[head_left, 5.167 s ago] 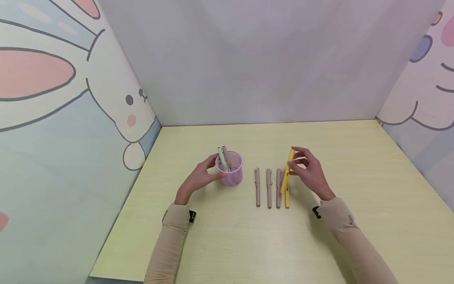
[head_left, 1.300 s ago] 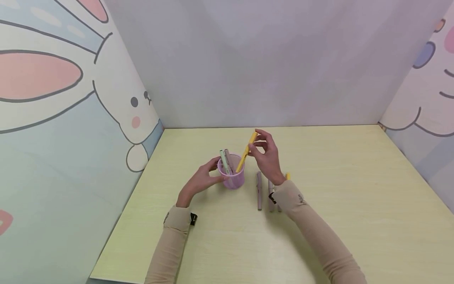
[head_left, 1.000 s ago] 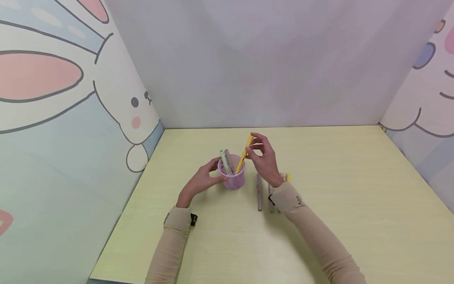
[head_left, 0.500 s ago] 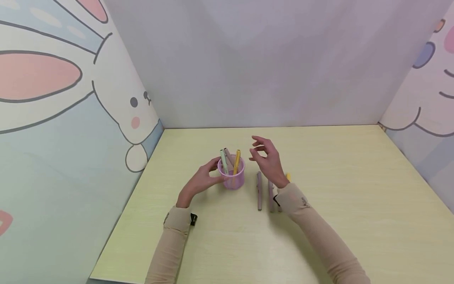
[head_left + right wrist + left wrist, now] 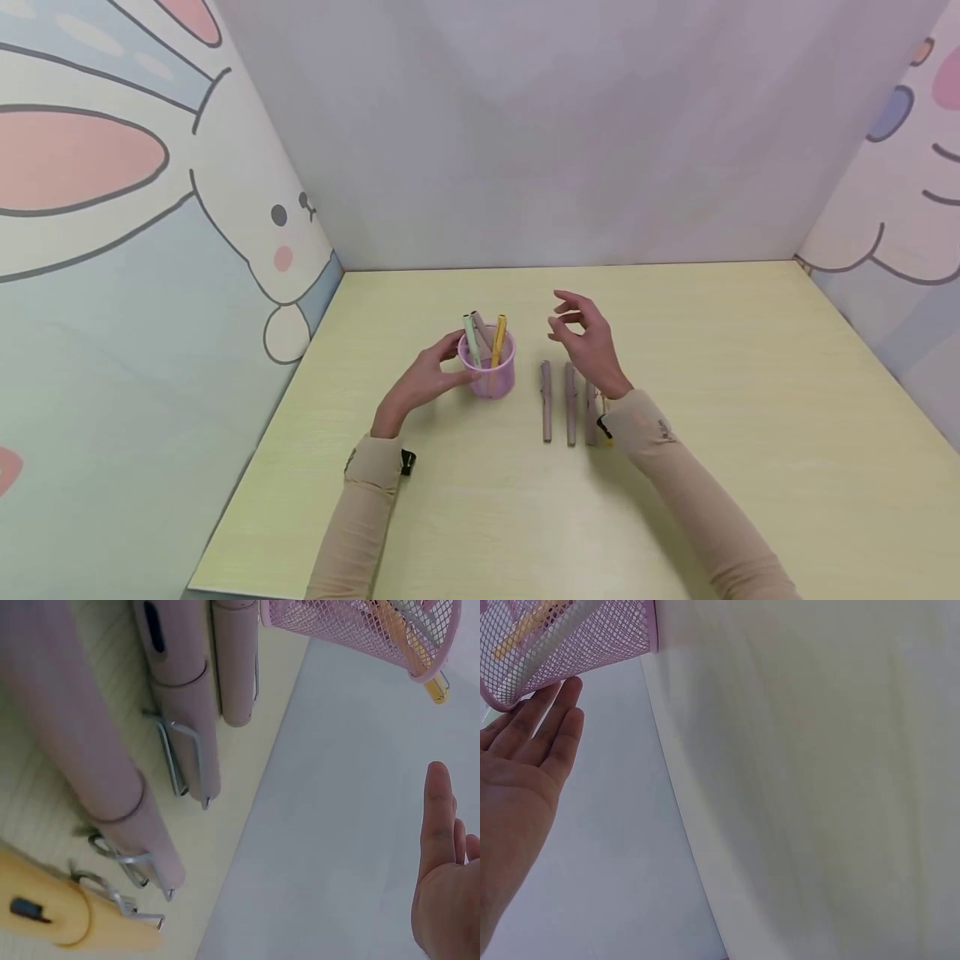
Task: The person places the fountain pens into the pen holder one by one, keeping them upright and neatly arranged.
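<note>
My left hand (image 5: 423, 382) holds a pink mesh pen cup (image 5: 492, 385) between thumb and fingers at its left side. Inside lean a pale green pen (image 5: 472, 340), a mauve pen (image 5: 482, 328) and a yellow pen (image 5: 498, 340). To the right of the cup, my right hand (image 5: 594, 348) hovers above the table with bent fingers and nothing in them. Below it lie mauve pens (image 5: 546, 402) in a row, with wire clips. The yellow pen (image 5: 56, 907) at the row's right end is mostly hidden by my right wrist in the head view.
A pale wooden table (image 5: 465, 517) lies under everything. Behind it rises a grey-white wall (image 5: 525, 150). A side panel with a cartoon rabbit (image 5: 247, 217) stands at the left, another printed panel (image 5: 900, 192) at the right.
A yellow pen went from the row into the cup, and my right hand let go of it. Since then that hand has drawn back to the right. My left hand stays at the cup.
</note>
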`<state>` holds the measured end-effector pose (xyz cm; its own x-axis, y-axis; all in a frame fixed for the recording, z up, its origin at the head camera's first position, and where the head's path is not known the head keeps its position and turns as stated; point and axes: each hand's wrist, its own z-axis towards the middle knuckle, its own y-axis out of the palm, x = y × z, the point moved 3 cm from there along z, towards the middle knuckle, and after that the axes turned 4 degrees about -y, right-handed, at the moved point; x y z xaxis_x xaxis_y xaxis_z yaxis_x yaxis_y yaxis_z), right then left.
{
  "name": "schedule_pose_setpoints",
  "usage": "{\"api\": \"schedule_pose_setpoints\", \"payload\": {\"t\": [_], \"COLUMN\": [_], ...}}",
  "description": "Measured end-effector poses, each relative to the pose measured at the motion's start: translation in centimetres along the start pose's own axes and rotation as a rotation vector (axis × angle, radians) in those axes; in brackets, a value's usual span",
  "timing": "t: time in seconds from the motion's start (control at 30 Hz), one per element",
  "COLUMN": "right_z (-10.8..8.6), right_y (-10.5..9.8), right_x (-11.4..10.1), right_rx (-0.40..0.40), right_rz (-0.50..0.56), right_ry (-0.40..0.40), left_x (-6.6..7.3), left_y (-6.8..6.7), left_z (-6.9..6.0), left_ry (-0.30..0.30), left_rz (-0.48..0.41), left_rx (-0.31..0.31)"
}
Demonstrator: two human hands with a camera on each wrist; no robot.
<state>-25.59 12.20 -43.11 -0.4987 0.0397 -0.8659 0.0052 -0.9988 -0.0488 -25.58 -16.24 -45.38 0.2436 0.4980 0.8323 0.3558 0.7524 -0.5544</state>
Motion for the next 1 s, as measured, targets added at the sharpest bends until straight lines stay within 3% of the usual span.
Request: {"api": "schedule_pose_setpoints", "payload": {"t": [0.47, 1.0], "right_z": [-1.3, -2.8], "right_y": [-3.7, -6.3], "right_x": [1.2, 2.0], "right_rx": [-0.027, -0.081], "right_rz": [-0.063, -0.149], "right_ry": [0.117, 0.211], "left_x": [0.2, 0.0], "left_y": [-0.1, -0.1], "left_z": [-0.2, -0.2], "left_ry": [0.008, -0.004], "left_rz": [0.005, 0.006], "left_rx": [-0.006, 0.001]}}
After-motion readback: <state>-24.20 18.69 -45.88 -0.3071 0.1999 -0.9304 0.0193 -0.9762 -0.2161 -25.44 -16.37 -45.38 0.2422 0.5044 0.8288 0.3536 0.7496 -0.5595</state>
